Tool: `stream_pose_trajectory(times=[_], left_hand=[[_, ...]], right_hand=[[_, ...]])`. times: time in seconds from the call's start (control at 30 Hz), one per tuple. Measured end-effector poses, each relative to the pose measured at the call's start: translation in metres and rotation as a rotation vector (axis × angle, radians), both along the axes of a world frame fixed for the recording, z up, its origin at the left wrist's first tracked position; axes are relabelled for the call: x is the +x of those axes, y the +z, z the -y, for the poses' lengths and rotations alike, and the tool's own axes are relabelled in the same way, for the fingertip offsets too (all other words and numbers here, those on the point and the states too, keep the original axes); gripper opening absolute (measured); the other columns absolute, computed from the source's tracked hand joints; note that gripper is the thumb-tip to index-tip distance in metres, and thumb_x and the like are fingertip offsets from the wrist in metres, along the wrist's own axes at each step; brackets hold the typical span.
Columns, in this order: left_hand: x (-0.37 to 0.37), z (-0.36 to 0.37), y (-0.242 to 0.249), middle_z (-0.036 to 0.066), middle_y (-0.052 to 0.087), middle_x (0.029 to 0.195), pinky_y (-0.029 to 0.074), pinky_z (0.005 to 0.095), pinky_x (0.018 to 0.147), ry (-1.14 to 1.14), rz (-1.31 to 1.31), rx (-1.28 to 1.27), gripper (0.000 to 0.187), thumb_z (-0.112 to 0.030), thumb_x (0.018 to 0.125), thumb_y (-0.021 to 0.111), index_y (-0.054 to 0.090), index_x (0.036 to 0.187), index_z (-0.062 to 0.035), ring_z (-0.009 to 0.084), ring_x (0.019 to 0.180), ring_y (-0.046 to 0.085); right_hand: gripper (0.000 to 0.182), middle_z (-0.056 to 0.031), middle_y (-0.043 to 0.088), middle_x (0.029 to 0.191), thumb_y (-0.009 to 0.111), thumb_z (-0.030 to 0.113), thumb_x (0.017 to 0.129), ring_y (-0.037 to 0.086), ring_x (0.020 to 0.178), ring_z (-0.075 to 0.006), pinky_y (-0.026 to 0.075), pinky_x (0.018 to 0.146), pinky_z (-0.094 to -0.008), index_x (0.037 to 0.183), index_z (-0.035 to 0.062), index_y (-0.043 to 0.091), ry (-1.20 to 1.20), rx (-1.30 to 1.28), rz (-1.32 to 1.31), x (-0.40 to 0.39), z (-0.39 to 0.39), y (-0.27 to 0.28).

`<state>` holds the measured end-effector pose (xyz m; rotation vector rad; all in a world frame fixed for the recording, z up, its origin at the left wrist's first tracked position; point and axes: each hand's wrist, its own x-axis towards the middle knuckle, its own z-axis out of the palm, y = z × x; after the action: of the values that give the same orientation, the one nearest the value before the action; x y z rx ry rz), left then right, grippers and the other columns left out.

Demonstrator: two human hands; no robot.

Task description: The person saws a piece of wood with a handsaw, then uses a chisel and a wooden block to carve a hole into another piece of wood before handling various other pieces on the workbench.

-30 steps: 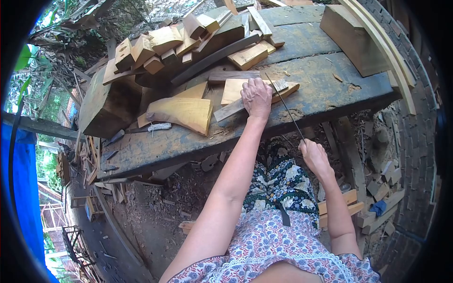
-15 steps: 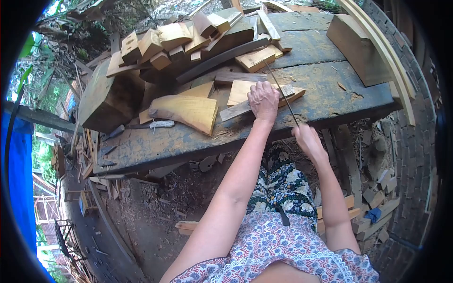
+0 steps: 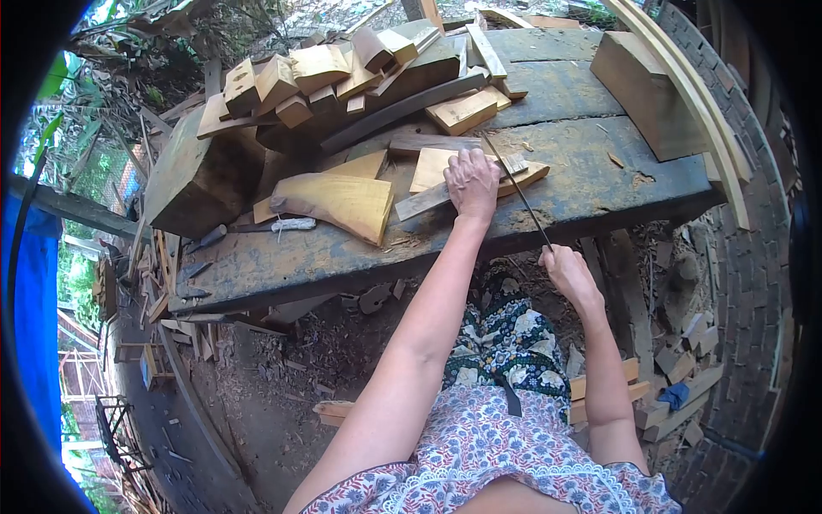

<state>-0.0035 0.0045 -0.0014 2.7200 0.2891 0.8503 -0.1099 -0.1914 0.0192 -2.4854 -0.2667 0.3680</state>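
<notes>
Left hand, fingers curled, presses a flat pale wooden strip onto the weathered dark plank desk (arm outstretched), while right hand grips a thin dark metal saw blade across it.

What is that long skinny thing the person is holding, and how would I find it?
Look at the dark wooden workbench, then at its front edge near the middle. The right hand grips the low end of a thin dark blade, which slants up across the grey strip pinned under the left hand. It is the only thin, dark, metal-looking thing among chunky pale wood blocks.
</notes>
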Motion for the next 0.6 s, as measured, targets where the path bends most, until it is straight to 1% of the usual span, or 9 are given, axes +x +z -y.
stream_pose_trajectory(times=[0.07, 0.1, 0.17, 0.2, 0.27, 0.3, 0.43, 0.5, 0.6], left_hand=[[0.0, -0.001, -0.001, 0.01, 0.056, 0.088, 0.044, 0.0433, 0.076, -0.011, 0.028, -0.008, 0.017, -0.024, 0.084, 0.052, 0.055, 0.085, -0.007, 0.0284, 0.089, 0.053], [-0.001, 0.0, 0.0, 0.01, 0.056, 0.089, 0.044, 0.0434, 0.076, -0.003, 0.02, 0.001, 0.017, -0.024, 0.084, 0.053, 0.055, 0.086, -0.0071, 0.0283, 0.089, 0.053], [0.0, 0.001, 0.0, 0.01, 0.056, 0.088, 0.044, 0.0434, 0.076, 0.001, 0.016, 0.002, 0.017, -0.024, 0.084, 0.053, 0.055, 0.085, -0.007, 0.0283, 0.088, 0.053], [0.0, 0.0, 0.001, 0.01, 0.056, 0.088, 0.044, 0.0433, 0.076, 0.003, 0.006, 0.0, 0.017, -0.024, 0.083, 0.053, 0.055, 0.084, -0.007, 0.0283, 0.088, 0.054], [0.0, 0.0, 0.001, 0.011, 0.056, 0.087, 0.044, 0.0433, 0.076, 0.003, 0.002, -0.002, 0.017, -0.023, 0.083, 0.053, 0.055, 0.084, -0.0068, 0.0283, 0.088, 0.054], [0.001, 0.001, 0.001, 0.011, 0.056, 0.087, 0.044, 0.0433, 0.076, 0.004, 0.003, -0.008, 0.016, -0.023, 0.083, 0.053, 0.055, 0.083, -0.0067, 0.0284, 0.088, 0.054], [0.0, 0.0, 0.001, 0.011, 0.056, 0.086, 0.044, 0.0433, 0.076, -0.001, 0.029, -0.016, 0.016, -0.022, 0.083, 0.053, 0.055, 0.082, -0.0064, 0.0284, 0.087, 0.054], [-0.001, 0.0, 0.002, 0.011, 0.056, 0.087, 0.044, 0.0432, 0.076, -0.006, 0.026, -0.018, 0.016, -0.022, 0.083, 0.052, 0.055, 0.082, -0.0065, 0.0284, 0.087, 0.054], [-0.002, 0.0, 0.003, 0.011, 0.056, 0.087, 0.044, 0.043, 0.076, 0.0, 0.027, -0.018, 0.016, -0.022, 0.084, 0.052, 0.055, 0.083, -0.0065, 0.0285, 0.088, 0.054]], right_hand=[[0.035, -0.0274, 0.062, 0.091, 0.042, 0.029, 0.095, 0.058, 0.09, -0.0443, 0.046, 0.078, -0.0506, 0.1, 0.0, 0.061, 0.041, -0.159, 0.089, -0.002, -0.002, -0.006], [0.035, -0.0274, 0.062, 0.091, 0.042, 0.029, 0.095, 0.058, 0.09, -0.0443, 0.046, 0.078, -0.0506, 0.1, 0.0, 0.061, 0.038, -0.152, 0.092, -0.005, -0.004, -0.002], [0.035, -0.0269, 0.063, 0.093, 0.043, 0.032, 0.096, 0.058, 0.091, -0.0447, 0.046, 0.078, -0.0512, 0.107, 0.0026, 0.058, -0.103, -0.017, -0.026, -0.014, -0.011, 0.012], [0.035, -0.0269, 0.063, 0.093, 0.043, 0.032, 0.096, 0.058, 0.091, -0.0447, 0.046, 0.078, -0.0512, 0.107, 0.0026, 0.058, -0.103, -0.013, -0.027, -0.018, -0.012, 0.015], [0.037, -0.0263, 0.063, 0.094, 0.043, 0.036, 0.096, 0.058, 0.092, -0.0454, 0.046, 0.077, -0.0519, 0.112, 0.0048, 0.054, -0.235, 0.047, -0.002, -0.029, -0.013, 0.017], [0.037, -0.0264, 0.063, 0.093, 0.041, 0.037, 0.097, 0.058, 0.091, -0.0458, 0.046, 0.076, -0.0526, 0.114, 0.0061, 0.052, -0.231, 0.066, 0.034, -0.032, -0.013, 0.019], [0.034, -0.0272, 0.063, 0.09, 0.04, 0.034, 0.097, 0.059, 0.09, -0.0455, 0.045, 0.076, -0.0533, 0.11, 0.0061, 0.053, -0.211, 0.025, 0.045, -0.027, -0.019, 0.024], [0.03, -0.027, 0.063, 0.085, 0.039, 0.031, 0.098, 0.06, 0.087, -0.0453, 0.046, 0.074, -0.0541, 0.105, 0.0062, 0.054, -0.179, -0.07, 0.066, -0.012, -0.029, 0.024], [0.028, -0.0262, 0.063, 0.082, 0.039, 0.03, 0.097, 0.06, 0.083, -0.0451, 0.047, 0.073, -0.0543, 0.1, 0.0051, 0.053, -0.154, -0.097, 0.123, 0.015, -0.045, 0.018]])
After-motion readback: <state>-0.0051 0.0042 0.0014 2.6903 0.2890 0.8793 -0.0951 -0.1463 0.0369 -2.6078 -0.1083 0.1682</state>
